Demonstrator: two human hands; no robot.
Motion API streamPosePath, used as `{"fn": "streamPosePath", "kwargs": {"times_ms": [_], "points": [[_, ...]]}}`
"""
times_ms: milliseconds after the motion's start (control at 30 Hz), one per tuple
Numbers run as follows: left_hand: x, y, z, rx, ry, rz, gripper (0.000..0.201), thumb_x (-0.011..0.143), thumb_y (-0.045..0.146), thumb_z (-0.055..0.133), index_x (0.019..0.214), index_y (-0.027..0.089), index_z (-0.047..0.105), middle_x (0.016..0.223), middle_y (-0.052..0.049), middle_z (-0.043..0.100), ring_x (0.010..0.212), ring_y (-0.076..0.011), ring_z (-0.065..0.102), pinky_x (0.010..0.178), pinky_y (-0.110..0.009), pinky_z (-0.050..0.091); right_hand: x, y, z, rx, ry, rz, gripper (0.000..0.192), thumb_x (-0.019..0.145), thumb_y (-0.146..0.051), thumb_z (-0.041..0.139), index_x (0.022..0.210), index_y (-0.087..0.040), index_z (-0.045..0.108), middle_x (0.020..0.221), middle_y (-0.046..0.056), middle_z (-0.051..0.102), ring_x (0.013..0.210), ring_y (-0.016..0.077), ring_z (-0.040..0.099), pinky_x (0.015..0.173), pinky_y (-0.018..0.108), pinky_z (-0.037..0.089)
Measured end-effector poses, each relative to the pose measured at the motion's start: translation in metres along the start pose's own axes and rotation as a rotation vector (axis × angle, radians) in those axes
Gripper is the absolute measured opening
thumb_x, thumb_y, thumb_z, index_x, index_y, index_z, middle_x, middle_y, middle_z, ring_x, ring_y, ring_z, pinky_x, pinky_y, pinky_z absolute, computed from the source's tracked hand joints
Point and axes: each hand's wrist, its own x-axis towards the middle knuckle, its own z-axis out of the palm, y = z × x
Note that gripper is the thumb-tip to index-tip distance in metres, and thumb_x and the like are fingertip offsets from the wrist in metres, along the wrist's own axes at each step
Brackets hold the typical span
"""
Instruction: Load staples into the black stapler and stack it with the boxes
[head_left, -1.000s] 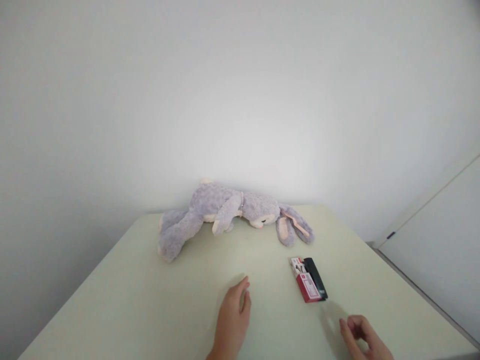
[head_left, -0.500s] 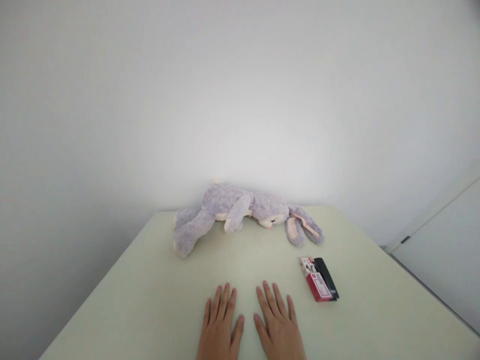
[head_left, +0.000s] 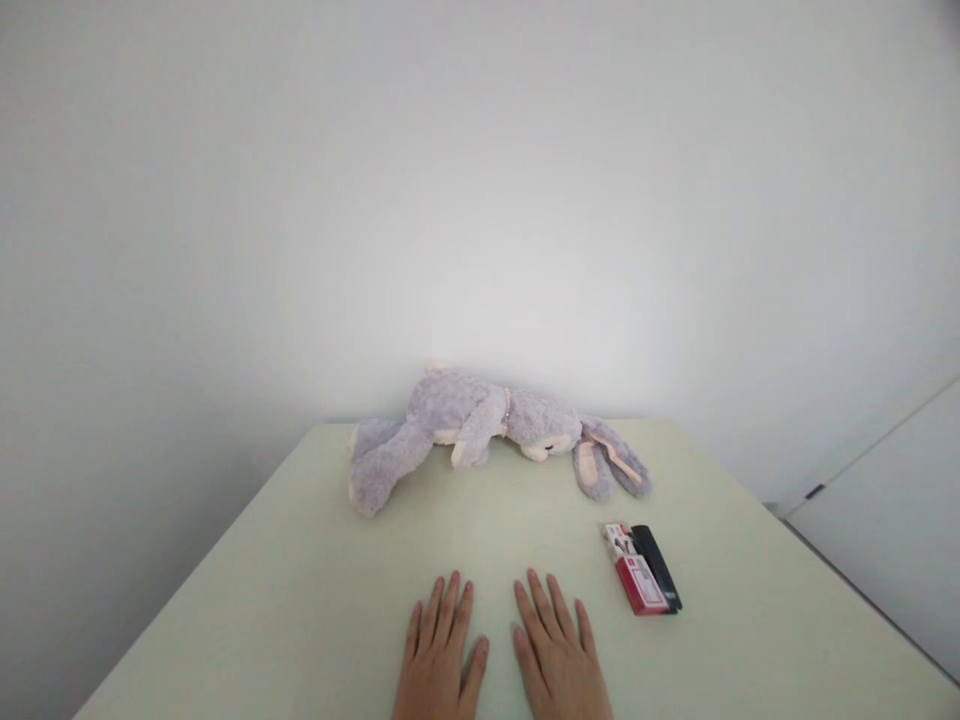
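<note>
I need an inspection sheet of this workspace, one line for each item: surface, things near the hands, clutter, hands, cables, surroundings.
Surface: pale green table, smooth, no marks seen.
Things near the hands: red box lying flat just right of the right hand, not touched; a black flat object lies against its right side.
Clutter: purple plush rabbit lying on its side at the far edge, ears pointing right.
Hands: left hand and right hand rest palm down on the table, side by side, fingers spread, holding nothing.
Cables: nothing seen.
Surroundings: plain white wall behind the table; a white panel at the right.
</note>
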Motion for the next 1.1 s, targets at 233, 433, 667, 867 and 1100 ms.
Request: {"fn": "streamPosePath", "kwargs": {"times_ms": [233,433,667,867,1100], "points": [[-0.0001,0.0009,0.0008,0.02,0.019,-0.002,0.066,0.101,0.037,0.042,0.161,0.035,0.015,0.166,0.001,0.029,0.152,-0.0269,0.033,0.118,-0.051,0.037,-0.0023,-0.0006,0.0005,0.008,0.013,0.002,0.067,0.104,-0.041,0.04,0.16,-0.044,0.004,0.164,-0.002,0.026,0.15,0.0353,0.032,0.113,0.072,0.036],[-0.0002,0.0003,0.0002,0.012,0.007,-0.002,0.066,0.102,0.038,0.042,0.161,0.035,0.016,0.166,0.0,0.029,0.152,-0.0279,0.034,0.117,-0.052,0.037,-0.0005,0.0004,0.0032,0.003,0.038,-0.007,0.067,0.103,-0.04,0.042,0.16,-0.044,0.006,0.164,-0.001,0.028,0.149,0.036,0.034,0.113,0.071,0.036],[-0.0003,-0.0011,0.0025,0.051,0.011,0.016,0.065,0.102,0.038,0.041,0.162,0.033,0.015,0.167,0.0,0.028,0.153,-0.0274,0.032,0.117,-0.052,0.037,-0.0009,0.0001,0.0024,-0.018,0.012,-0.002,0.066,0.103,-0.042,0.04,0.16,-0.042,0.007,0.164,-0.001,0.026,0.15,0.0358,0.033,0.113,0.07,0.036],[-0.001,-0.0005,0.0024,0.111,0.048,0.026,0.065,0.102,0.037,0.042,0.162,0.031,0.017,0.167,0.0,0.028,0.153,-0.026,0.032,0.117,-0.049,0.036,0.0009,-0.0014,-0.0024,-0.061,-0.055,0.016,0.06,0.105,-0.051,0.034,0.16,-0.039,0.011,0.165,-0.002,0.022,0.152,0.0342,0.029,0.116,0.067,0.033],[-0.001,-0.001,0.0021,0.098,0.068,0.033,0.065,0.102,0.037,0.043,0.162,0.031,0.018,0.166,0.0,0.031,0.152,-0.0258,0.033,0.117,-0.048,0.036,-0.0001,-0.0008,0.0001,-0.104,-0.011,0.004,0.061,0.104,-0.051,0.036,0.16,-0.04,0.013,0.164,-0.002,0.026,0.15,0.0329,0.033,0.116,0.064,0.037]]}}
